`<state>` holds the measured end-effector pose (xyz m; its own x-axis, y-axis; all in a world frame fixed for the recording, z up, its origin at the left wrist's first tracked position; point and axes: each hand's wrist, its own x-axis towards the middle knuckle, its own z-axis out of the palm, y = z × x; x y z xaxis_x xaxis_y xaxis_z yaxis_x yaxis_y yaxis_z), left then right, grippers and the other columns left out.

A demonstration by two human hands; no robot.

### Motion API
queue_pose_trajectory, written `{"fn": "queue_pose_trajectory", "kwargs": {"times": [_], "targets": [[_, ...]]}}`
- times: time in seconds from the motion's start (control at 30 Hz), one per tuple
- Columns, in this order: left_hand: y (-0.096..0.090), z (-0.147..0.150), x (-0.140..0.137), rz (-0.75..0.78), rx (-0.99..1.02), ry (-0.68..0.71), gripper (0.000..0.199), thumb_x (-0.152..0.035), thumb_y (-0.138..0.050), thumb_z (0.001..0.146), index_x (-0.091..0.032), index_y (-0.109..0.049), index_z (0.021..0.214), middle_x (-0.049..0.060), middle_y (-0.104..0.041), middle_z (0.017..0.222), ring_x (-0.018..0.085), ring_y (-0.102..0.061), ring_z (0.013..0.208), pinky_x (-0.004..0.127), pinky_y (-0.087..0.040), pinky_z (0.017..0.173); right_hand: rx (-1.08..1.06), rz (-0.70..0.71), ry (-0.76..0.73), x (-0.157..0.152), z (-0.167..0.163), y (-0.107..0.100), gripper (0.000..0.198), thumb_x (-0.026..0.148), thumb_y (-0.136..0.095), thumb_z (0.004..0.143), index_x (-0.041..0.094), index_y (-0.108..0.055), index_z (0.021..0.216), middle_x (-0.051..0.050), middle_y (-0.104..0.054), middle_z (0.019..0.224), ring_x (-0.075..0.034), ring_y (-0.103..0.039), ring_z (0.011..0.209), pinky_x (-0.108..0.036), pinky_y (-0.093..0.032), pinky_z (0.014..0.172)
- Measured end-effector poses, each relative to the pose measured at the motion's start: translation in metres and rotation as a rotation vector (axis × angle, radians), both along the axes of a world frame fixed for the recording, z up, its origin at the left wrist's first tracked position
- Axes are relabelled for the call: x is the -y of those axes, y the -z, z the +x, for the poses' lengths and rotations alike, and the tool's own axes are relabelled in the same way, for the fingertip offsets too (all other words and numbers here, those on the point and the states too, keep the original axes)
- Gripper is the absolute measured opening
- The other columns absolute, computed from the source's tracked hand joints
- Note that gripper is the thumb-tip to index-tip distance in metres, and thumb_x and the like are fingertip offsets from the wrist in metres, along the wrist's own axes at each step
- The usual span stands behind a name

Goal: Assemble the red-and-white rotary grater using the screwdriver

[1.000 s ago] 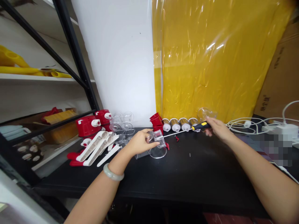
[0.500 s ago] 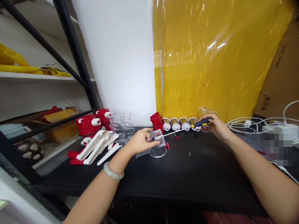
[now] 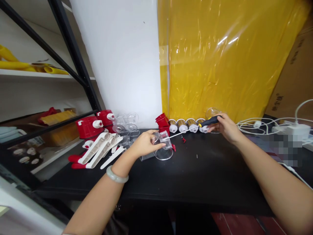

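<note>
Between its thumb and fingers, my left hand (image 3: 146, 143) grips a clear plastic part (image 3: 166, 139), tilted above the black table. My right hand (image 3: 227, 129) is closed around the dark grip of a screwdriver (image 3: 207, 122) with yellow accents. The long shaft slants down to the left, and its tip meets the clear part; whether a screw sits there is too small to tell. Under the held part lies a clear round piece (image 3: 164, 154). Small red pieces (image 3: 184, 140) rest on the table to its right.
White and red handles (image 3: 97, 150) lie at the left beside red housings (image 3: 89, 127). Clear cups (image 3: 126, 120) stand behind them. Several metal grater drums (image 3: 182, 125) line the back, next to a red funnel-shaped part (image 3: 162, 121). White cables (image 3: 254, 125) sprawl at the right.
The view has shifted slightly, so the scene sits a little higher and further left. Both hands keep their grips, and the screwdriver tip stays at the clear part.
</note>
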<state>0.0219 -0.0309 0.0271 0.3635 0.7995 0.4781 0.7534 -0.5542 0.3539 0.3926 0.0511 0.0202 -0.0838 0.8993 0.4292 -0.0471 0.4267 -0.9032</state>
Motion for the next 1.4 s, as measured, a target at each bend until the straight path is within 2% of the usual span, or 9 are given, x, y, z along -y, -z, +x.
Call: {"fn": "queue_pose_trajectory", "kwargs": {"times": [0.13, 0.2, 0.43, 0.63, 0.83, 1.07, 1.17, 1.27, 1.4], "targets": [[0.001, -0.001, -0.002, 0.003, -0.010, 0.028, 0.051, -0.054, -0.071, 0.078, -0.021, -0.045, 0.049, 0.012, -0.070, 0.116, 0.029, -0.066, 0.111, 0.037, -0.052, 0.090, 0.205, 0.013, 0.229, -0.005, 0.009, 0.005, 0.049, 0.072, -0.057, 0.081, 0.026, -0.047, 0.067, 0.005, -0.042, 0.038, -0.014, -0.040, 0.032, -0.037, -0.049, 0.049], [0.002, -0.001, -0.003, 0.004, -0.018, 0.030, 0.054, -0.056, -0.070, 0.079, -0.021, -0.041, 0.049, 0.013, -0.069, 0.117, 0.028, -0.066, 0.112, 0.036, -0.052, 0.088, 0.214, -0.016, 0.269, -0.008, 0.012, 0.007, 0.055, 0.075, -0.047, 0.085, 0.025, -0.047, 0.061, 0.002, -0.040, 0.038, -0.015, -0.040, 0.034, -0.037, -0.049, 0.049], [0.000, 0.000, -0.002, -0.001, -0.023, 0.017, 0.054, -0.054, -0.069, 0.079, -0.021, -0.038, 0.050, 0.012, -0.069, 0.118, 0.027, -0.068, 0.104, 0.035, -0.052, 0.086, -0.123, -0.025, -0.076, -0.003, 0.000, 0.004, 0.033, 0.055, -0.065, 0.075, 0.028, -0.056, 0.092, -0.002, -0.071, 0.080, -0.024, -0.070, 0.071, -0.040, -0.059, 0.065], [0.001, 0.000, -0.002, 0.004, -0.031, 0.026, 0.056, -0.057, -0.068, 0.080, -0.022, -0.036, 0.050, 0.013, -0.070, 0.115, 0.029, -0.065, 0.114, 0.035, -0.052, 0.087, 0.134, -0.012, 0.148, -0.003, 0.007, 0.006, 0.051, 0.075, -0.052, 0.081, 0.025, -0.055, 0.071, 0.002, -0.045, 0.037, -0.013, -0.041, 0.029, -0.027, -0.036, 0.035], [0.001, 0.001, -0.002, -0.014, -0.013, -0.004, 0.054, -0.055, -0.070, 0.078, -0.020, -0.038, 0.051, 0.012, -0.069, 0.122, 0.026, -0.069, 0.102, 0.036, -0.052, 0.089, -0.109, 0.025, -0.026, -0.007, 0.002, 0.005, 0.032, 0.054, -0.065, 0.073, 0.028, -0.055, 0.088, -0.001, -0.072, 0.077, -0.022, -0.070, 0.067, -0.038, -0.059, 0.061], [0.001, 0.001, -0.002, -0.006, -0.012, 0.001, 0.055, -0.056, -0.070, 0.077, -0.020, -0.040, 0.049, 0.011, -0.068, 0.123, 0.025, -0.070, 0.097, 0.036, -0.052, 0.087, 0.149, 0.050, 0.151, -0.010, 0.012, 0.010, 0.050, 0.073, -0.049, 0.085, 0.026, -0.048, 0.068, 0.003, -0.045, 0.036, -0.013, -0.038, 0.027, -0.026, -0.029, 0.030], [0.001, 0.002, -0.002, -0.004, -0.018, 0.003, 0.054, -0.055, -0.070, 0.078, -0.020, -0.041, 0.049, 0.012, -0.069, 0.121, 0.025, -0.070, 0.097, 0.036, -0.052, 0.087, 0.024, 0.012, 0.026, -0.011, 0.012, 0.011, 0.050, 0.074, -0.045, 0.083, 0.026, -0.051, 0.074, -0.001, -0.058, 0.050, -0.017, -0.054, 0.038, -0.031, -0.045, 0.039], [0.002, 0.001, -0.003, -0.001, -0.022, 0.003, 0.054, -0.055, -0.070, 0.078, -0.020, -0.040, 0.049, 0.012, -0.069, 0.120, 0.025, -0.070, 0.098, 0.035, -0.052, 0.088, -0.144, -0.012, -0.079, -0.012, 0.007, 0.010, 0.033, 0.055, -0.065, 0.074, 0.028, -0.052, 0.087, 0.000, -0.070, 0.077, -0.022, -0.069, 0.064, -0.039, -0.059, 0.057], [0.002, 0.000, -0.003, 0.002, -0.030, 0.002, 0.053, -0.056, -0.070, 0.078, -0.020, -0.043, 0.050, 0.012, -0.070, 0.120, 0.025, -0.069, 0.100, 0.035, -0.052, 0.090, -0.116, -0.019, 0.012, -0.012, 0.004, 0.012, 0.033, 0.054, -0.071, 0.076, 0.028, -0.053, 0.086, 0.005, -0.058, 0.055, -0.016, -0.058, 0.046, -0.035, -0.057, 0.053]]}}
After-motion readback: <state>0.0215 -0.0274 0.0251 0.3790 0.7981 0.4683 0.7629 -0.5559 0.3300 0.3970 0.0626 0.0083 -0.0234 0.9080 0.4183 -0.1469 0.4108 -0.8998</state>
